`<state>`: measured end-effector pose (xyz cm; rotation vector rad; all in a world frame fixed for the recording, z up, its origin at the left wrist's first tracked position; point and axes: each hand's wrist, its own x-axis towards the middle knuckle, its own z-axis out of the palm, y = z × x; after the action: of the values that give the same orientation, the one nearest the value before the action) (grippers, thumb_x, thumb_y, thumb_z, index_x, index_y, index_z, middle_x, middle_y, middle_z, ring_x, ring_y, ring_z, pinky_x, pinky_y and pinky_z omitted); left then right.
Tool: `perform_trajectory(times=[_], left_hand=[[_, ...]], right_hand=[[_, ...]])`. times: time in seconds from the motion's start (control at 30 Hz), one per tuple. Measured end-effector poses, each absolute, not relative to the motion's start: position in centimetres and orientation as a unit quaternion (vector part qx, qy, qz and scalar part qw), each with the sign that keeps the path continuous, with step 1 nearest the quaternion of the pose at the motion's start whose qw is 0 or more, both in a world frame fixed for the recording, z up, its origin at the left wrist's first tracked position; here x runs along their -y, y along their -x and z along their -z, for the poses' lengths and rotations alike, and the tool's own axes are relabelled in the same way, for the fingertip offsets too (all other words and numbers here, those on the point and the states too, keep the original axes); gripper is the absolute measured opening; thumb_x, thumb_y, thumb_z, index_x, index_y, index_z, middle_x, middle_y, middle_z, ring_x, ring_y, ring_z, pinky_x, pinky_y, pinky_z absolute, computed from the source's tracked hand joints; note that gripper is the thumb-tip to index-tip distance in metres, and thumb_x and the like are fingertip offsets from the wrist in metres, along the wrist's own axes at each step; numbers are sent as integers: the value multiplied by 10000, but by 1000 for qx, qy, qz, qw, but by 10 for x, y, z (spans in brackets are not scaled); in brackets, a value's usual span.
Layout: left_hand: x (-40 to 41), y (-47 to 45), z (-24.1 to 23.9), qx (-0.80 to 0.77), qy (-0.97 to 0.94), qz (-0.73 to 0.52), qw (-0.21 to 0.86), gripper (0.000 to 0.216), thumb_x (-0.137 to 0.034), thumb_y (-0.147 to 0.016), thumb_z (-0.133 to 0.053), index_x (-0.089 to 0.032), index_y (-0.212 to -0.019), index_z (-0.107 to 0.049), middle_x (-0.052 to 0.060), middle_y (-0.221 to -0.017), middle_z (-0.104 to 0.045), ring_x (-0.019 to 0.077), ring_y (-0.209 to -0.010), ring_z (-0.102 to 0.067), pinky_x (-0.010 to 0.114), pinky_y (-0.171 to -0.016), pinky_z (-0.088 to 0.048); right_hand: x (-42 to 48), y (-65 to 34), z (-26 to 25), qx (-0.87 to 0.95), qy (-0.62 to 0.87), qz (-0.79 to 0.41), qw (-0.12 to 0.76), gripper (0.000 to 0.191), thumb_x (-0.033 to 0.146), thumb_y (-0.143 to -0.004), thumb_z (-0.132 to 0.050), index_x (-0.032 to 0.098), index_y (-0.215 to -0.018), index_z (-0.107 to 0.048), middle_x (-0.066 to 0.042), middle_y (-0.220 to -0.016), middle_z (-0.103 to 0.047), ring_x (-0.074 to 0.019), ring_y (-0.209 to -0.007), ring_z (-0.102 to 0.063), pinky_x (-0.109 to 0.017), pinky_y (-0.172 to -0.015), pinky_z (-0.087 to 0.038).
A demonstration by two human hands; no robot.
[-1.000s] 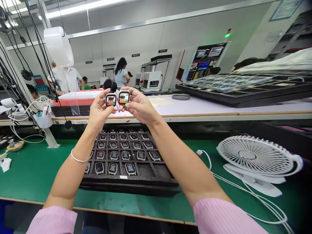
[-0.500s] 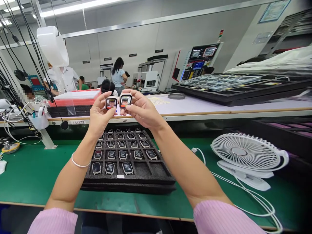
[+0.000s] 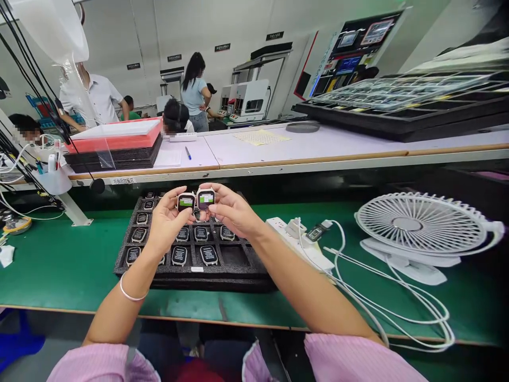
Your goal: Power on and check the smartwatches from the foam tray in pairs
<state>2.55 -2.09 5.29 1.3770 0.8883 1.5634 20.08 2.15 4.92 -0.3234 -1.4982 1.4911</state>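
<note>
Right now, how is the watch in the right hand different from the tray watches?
The right hand holds its watch up, facing the camera; the tray watches lie flat in pockets of the black tray. The held watch's screen glows green; the tray watches' screens look mostly dark. Both are rounded squares.

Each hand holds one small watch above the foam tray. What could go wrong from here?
1. The left hand and right hand pinch the left watch and right watch only by their edges; either might slip and fall onto the stored watches in the foam tray, scratching screens.
2. The two held watches are very close together, so they could knock each other.
3. The loose white cables beside the right forearm might snag.
</note>
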Motion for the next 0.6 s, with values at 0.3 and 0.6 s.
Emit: perform_trajectory(times=[0.3,0.6], left_hand=[[20,-28,-52,-366,-553,-621,417,452,-259,-731,-781,-196,-1149,-620,11,-927,-694,80,-572,-652,214,-555,-580],[21,-27,-48,-368,-546,-618,429,401,-285,-771,-727,-187,-1146,-622,18,-938,-693,92,-576,-678,231,-564,-606]], right_hand=[[-24,-204,-45,604,131,-626,475,400,300,-807,-745,220,-1162,-578,18,-837,-665,-150,-668,-680,-308,-642,-549],[-27,-202,-41,607,145,-612,486,365,338,-810,-772,222,-1105,-591,16,-887,-658,-121,-614,-662,-277,-590,-536]])
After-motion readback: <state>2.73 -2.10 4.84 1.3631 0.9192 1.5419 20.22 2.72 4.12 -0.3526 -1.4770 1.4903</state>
